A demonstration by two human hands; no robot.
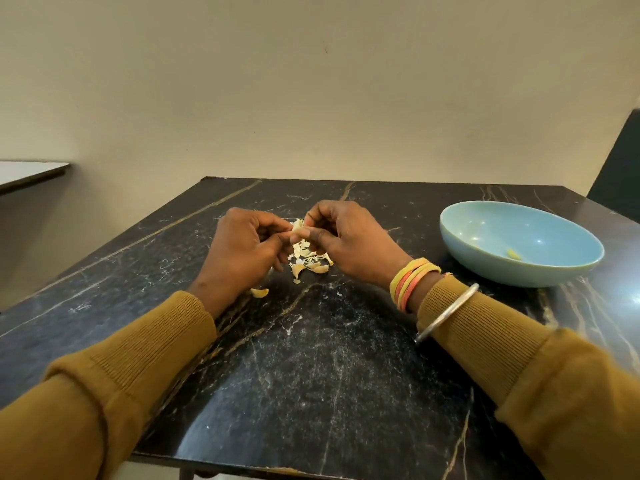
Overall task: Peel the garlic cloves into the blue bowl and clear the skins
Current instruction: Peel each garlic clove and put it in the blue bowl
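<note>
Single wide-angle view from the head, facing forward and down across the table [322,375] toward the wall [311,81]. Close in, with sleeves [104,393] filling both lower corners and bowl [485,237] near right edge.

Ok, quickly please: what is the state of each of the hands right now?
Left hand: closed, pinching the garlic clove.
Right hand: closed, pinching the same garlic clove.

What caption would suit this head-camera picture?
Left hand and right hand pinch a garlic clove over skins on a dark table, blue bowl nearby.
</note>
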